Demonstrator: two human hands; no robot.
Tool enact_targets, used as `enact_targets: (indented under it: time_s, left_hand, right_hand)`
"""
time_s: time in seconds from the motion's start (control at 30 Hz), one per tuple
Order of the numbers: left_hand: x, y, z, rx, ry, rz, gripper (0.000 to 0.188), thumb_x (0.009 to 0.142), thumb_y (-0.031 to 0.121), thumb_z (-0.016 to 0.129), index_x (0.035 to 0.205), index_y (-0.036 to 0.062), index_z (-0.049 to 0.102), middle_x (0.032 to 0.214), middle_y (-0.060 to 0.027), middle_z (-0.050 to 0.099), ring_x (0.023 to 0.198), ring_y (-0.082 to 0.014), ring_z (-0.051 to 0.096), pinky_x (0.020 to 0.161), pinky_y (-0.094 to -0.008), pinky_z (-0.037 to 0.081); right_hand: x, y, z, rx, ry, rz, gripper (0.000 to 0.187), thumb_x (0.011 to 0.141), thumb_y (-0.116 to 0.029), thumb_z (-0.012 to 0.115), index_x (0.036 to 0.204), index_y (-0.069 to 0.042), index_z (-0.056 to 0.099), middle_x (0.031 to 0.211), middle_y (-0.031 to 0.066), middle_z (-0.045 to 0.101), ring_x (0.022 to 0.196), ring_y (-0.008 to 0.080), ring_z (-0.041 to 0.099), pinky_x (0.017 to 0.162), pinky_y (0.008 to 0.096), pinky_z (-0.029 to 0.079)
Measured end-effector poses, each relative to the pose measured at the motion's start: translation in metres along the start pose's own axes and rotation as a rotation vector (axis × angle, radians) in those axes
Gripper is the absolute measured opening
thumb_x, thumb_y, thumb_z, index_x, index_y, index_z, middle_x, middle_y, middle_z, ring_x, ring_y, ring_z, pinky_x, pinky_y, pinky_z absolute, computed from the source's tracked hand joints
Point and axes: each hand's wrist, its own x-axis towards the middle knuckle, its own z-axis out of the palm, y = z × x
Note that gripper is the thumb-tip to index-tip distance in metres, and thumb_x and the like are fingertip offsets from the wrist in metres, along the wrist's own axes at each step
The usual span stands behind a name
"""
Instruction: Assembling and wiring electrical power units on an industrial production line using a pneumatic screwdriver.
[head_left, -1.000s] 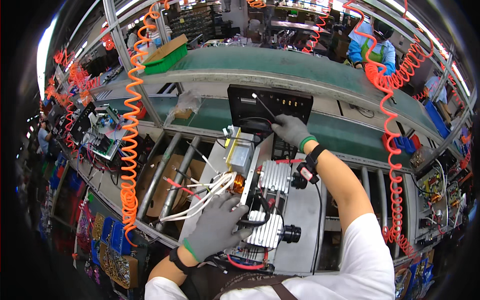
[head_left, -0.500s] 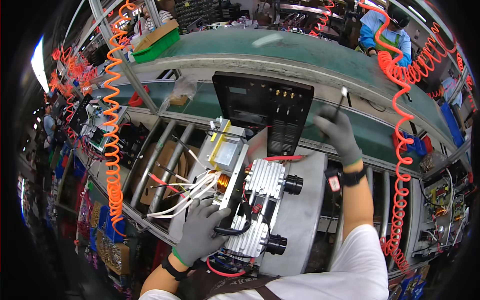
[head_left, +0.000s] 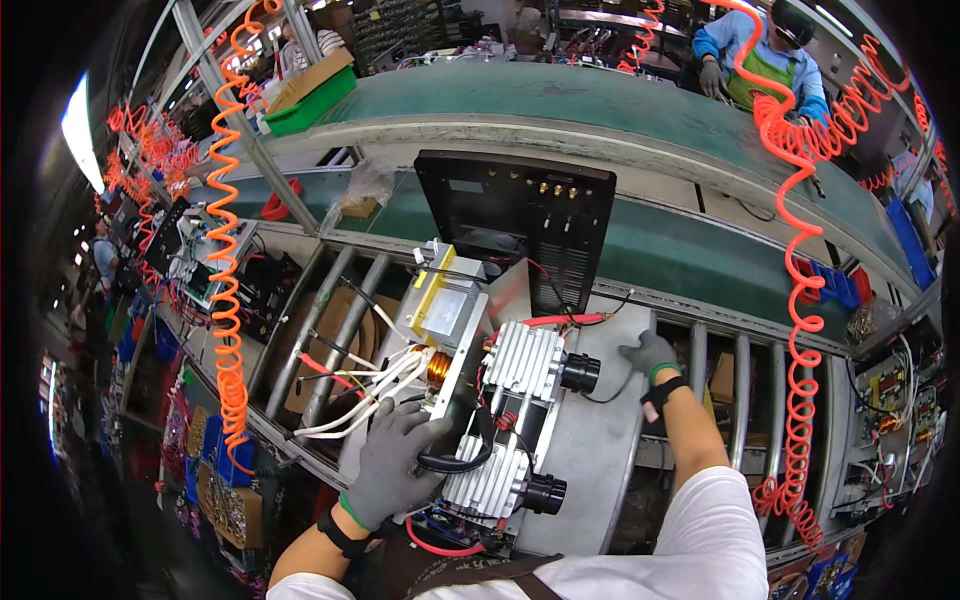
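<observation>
A half-built power unit lies on a grey metal base plate (head_left: 592, 455). It carries two finned silver heat sinks (head_left: 524, 360), black round connectors (head_left: 580, 372), a yellow-topped block (head_left: 446, 300), a copper coil (head_left: 438, 368) and white wires (head_left: 355, 388). A black front panel (head_left: 515, 225) stands upright behind it. My left hand (head_left: 388, 468), in a grey glove, rests spread on the unit's left side beside a black cable (head_left: 452, 464). My right hand (head_left: 650, 355), also gloved, curls over the plate's right edge near its raised corner. A red cable (head_left: 552, 320) crosses the top.
Orange coiled hoses hang at left (head_left: 225, 260) and right (head_left: 800, 230). A green conveyor belt (head_left: 600, 105) runs behind, with a green bin (head_left: 312, 95) on it. A person in blue sleeves and a green apron (head_left: 762, 55) works beyond. Metal rollers (head_left: 335, 320) lie left of the unit.
My right hand left the black panel, rose to the right holding a thin tool, then dropped to the plate's right edge. My left hand stayed on the unit. The view tilted downward.
</observation>
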Motion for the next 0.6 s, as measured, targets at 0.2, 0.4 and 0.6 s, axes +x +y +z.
enact_targets:
  time_s: [0.2,0.4,0.6]
  left_hand:
    - [-0.001,-0.004,0.003,-0.028,0.025,0.009,0.058,0.065,0.026,0.075,0.121,0.0144,0.063,0.111,-0.0138,0.061,0.117,-0.0355,0.054,0.111,-0.0610,0.030]
    - [-0.002,-0.008,0.004,-0.074,0.060,0.021,0.057,0.066,0.025,0.076,0.120,0.0148,0.064,0.106,-0.0119,0.062,0.113,-0.0352,0.055,0.109,-0.0599,0.031]
    - [-0.005,-0.012,0.006,-0.119,0.101,0.026,0.057,0.065,0.024,0.078,0.119,0.0158,0.064,0.107,-0.0114,0.061,0.114,-0.0346,0.054,0.110,-0.0593,0.030]
  right_hand:
    - [-0.029,-0.115,-0.138,0.504,-0.093,-0.439,0.027,0.089,-0.027,0.067,0.099,-0.002,0.068,0.086,0.0078,0.066,0.075,0.0179,0.064,0.071,0.0327,0.053]
    - [-0.053,-0.289,-0.133,0.337,-0.290,-0.975,0.034,0.088,-0.019,0.066,0.119,-0.003,0.062,0.106,0.0128,0.067,0.095,0.0193,0.065,0.086,0.0327,0.052]
    - [-0.034,-0.340,-0.089,0.003,-0.259,-0.966,0.033,0.083,-0.026,0.066,0.111,-0.008,0.068,0.106,0.0144,0.069,0.096,0.0284,0.068,0.086,0.0377,0.053]
